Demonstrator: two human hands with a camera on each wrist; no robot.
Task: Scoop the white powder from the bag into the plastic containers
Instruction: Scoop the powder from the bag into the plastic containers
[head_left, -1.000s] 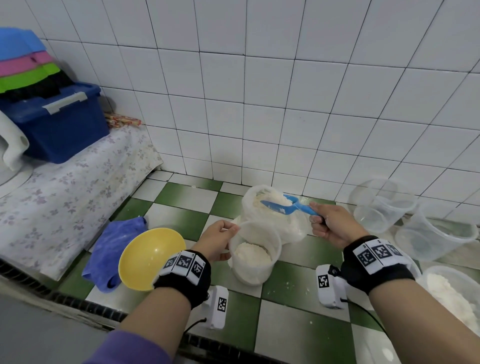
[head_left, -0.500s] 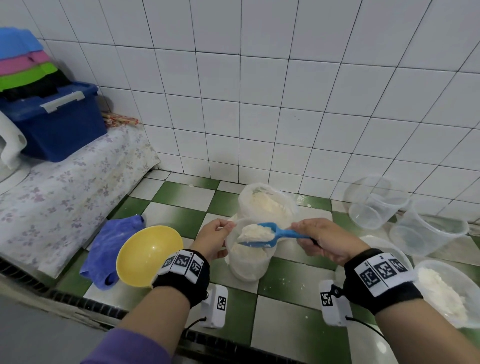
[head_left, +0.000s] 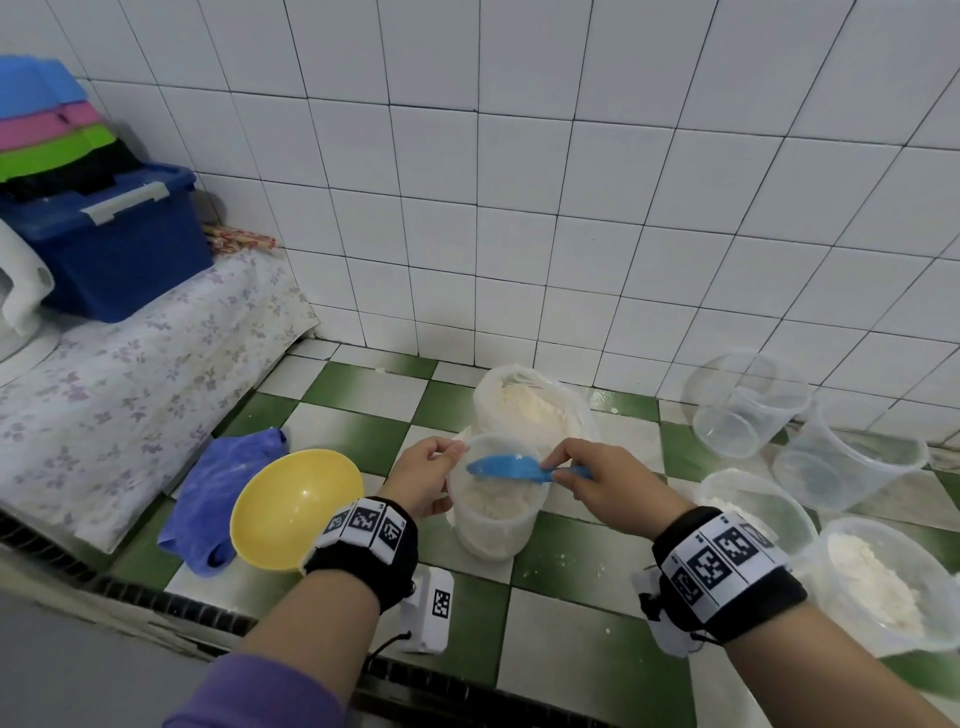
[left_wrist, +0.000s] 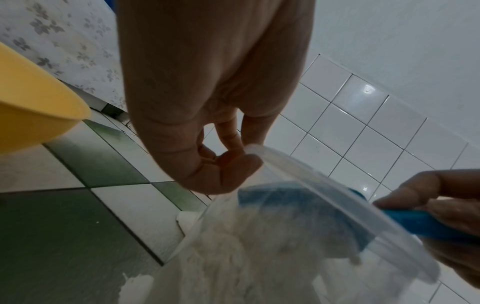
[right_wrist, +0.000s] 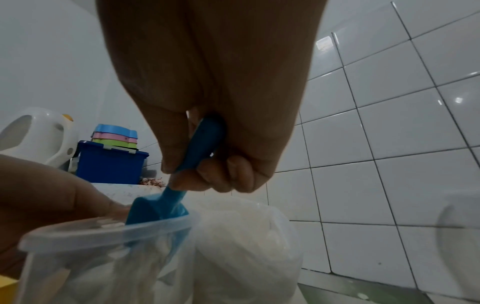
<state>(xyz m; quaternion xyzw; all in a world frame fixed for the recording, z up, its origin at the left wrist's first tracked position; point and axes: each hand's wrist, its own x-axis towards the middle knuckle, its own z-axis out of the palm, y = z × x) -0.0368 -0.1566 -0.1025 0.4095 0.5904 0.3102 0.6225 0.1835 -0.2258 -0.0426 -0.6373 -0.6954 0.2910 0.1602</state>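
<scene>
Five containers — one scoop

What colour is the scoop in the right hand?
Blue. The scoop, held by the right hand, shows best in the head view.

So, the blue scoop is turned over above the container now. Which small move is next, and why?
Probably carry the blue scoop back to the bag for another load: it looks emptied, and the container that the left hand steadies is only partly filled.
</scene>
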